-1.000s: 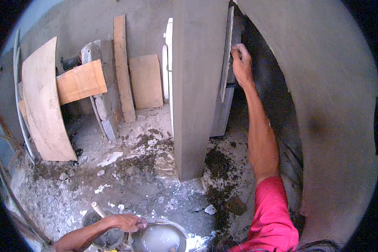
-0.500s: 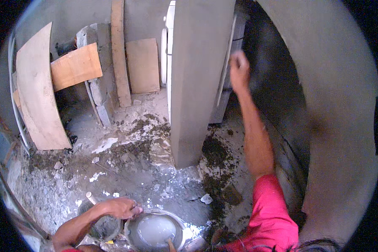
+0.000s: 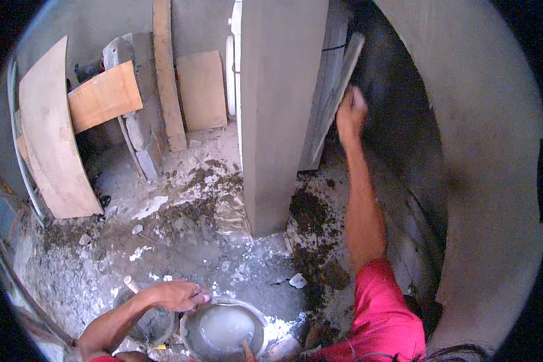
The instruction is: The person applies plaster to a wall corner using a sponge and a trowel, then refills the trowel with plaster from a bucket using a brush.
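My right hand [image 3: 351, 112] reaches up at arm's length and is closed on a long flat wooden straightedge [image 3: 336, 84] that stands against the dark wet plaster of the wall [image 3: 392, 120] behind a grey concrete column [image 3: 280, 108]. My left hand [image 3: 176, 295] is low at the bottom left, its fingers curled over the rim of a round metal bowl [image 3: 206, 314] holding grey cement slurry. A stick pokes out of the slurry near the lower edge. Under my left wrist sits a dark pan [image 3: 154, 326] with a pale handle [image 3: 130, 282].
Plywood sheets [image 3: 54, 139] and planks [image 3: 166, 78] lean against the back wall at the left. The floor is littered with spilt mortar and rubble [image 3: 190, 205], with a dark heap [image 3: 311, 217] at the column's foot. A curved plastered wall [image 3: 489, 181] closes in the right side.
My right hand has slid down along the straightedge on the wall. My left hand has stayed at the bowl's rim, and the view has tilted down a little.
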Demonstrator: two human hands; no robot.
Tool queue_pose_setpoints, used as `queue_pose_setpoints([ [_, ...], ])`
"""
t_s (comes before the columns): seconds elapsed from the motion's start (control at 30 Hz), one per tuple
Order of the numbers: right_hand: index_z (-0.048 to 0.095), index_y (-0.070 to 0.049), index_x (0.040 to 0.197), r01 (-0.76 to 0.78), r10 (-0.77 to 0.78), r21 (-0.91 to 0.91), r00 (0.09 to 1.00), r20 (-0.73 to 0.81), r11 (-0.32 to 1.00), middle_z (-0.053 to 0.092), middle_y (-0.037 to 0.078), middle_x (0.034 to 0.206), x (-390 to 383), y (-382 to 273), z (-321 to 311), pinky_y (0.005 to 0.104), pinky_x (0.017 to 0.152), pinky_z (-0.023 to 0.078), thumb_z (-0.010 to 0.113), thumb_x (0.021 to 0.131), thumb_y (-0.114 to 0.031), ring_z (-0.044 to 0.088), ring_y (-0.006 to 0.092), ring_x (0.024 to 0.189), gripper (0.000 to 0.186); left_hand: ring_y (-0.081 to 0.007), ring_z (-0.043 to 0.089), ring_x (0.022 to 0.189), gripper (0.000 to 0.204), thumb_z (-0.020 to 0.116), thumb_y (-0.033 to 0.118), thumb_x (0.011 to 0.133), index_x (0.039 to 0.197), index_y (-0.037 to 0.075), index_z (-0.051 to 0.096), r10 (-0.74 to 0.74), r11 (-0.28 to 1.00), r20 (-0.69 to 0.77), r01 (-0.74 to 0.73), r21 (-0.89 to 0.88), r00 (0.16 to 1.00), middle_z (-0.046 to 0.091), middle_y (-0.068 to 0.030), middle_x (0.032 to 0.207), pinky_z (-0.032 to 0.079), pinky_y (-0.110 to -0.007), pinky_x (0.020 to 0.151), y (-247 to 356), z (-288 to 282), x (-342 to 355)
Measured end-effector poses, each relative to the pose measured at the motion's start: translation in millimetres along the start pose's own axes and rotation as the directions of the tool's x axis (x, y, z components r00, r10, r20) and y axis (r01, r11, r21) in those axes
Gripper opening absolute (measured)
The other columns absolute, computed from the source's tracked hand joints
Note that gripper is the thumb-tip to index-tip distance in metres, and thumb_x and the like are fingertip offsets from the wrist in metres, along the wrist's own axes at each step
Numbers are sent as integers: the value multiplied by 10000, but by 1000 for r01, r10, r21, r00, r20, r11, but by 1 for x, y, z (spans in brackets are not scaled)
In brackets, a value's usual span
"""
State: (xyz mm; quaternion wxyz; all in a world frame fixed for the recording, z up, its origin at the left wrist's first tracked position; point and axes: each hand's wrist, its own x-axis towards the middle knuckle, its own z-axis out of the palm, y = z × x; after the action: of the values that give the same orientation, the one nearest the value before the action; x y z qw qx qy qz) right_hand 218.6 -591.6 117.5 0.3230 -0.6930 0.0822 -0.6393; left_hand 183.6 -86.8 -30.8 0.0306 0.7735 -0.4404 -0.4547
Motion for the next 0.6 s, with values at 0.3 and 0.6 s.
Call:
queue_pose_setpoints([
  [0.3,629,20,899,128,-132,-164,991,-13,978,651,209,775,34,-14,21,423,697,490,493,934,-240,626,399,733,295,-336,635,952,503,336,465,989,1159,71,598,103,993,-59,-99,57,993,683,-136,993,475,-434,870,-8,4,20],
  [0.6,592,27,1040,-257,312,-286,936,165,923,642,214,953,-216,137,13,410,803,461,476,962,-232,619,337,932,294,-299,641,961,436,366,425,997,1214,102,564,-52,996,66,56,-67,996,675,-140,981,482,-416,864,-13,-2,8],
])
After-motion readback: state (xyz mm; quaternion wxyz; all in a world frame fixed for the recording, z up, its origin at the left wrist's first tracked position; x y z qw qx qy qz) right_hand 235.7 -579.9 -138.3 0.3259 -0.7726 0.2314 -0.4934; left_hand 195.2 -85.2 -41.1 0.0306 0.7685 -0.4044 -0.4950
